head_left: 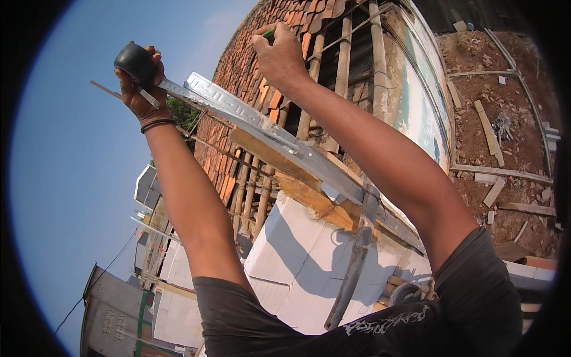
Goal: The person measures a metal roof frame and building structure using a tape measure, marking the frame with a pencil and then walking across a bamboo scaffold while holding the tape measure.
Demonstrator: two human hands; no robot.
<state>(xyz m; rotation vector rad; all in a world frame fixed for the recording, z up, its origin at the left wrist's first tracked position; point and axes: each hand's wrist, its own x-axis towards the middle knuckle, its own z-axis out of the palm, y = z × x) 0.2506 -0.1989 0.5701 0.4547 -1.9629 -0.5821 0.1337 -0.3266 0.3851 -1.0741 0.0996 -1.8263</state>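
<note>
A person's two bare arms reach up and away from the camera, seen from above the shoulders, with dark short sleeves at the bottom edge.

The left hand (140, 83) is closed around a rounded black tape measure (135, 61), smooth and slightly glossy, held against open blue sky. A dark cord bracelet (157, 124) circles that wrist. A narrow metal tape blade (172, 89) runs out of the case toward the right and meets the end of a long metal channel (267, 134).

The channel is thin galvanised steel, pale grey and shiny, folded into a shallow trough with stamped ribs along its face. It slants down to the right, lying on a rough orange-brown wooden beam (309, 190) whose edges are splintered.

The right hand (279, 56) is curled shut near the top of the view, gripping a small green object (269, 34) of which only a tip shows; what it is cannot be told. This hand is just above the channel, in front of the roof.

Behind the hands rises a roof of reddish clay tiles (250, 71), overlapping in neat rows, carried on round bamboo rafters (342, 65) that are pale and knotted. Below the beam stands a wall of large white blocks (297, 262), chalky and flat-faced, with arm shadows across them. A grey metal pipe (351, 273) leans against the blocks. To the right, far below, lies bare brown earth (505, 119) strewn with scrap planks.
</note>
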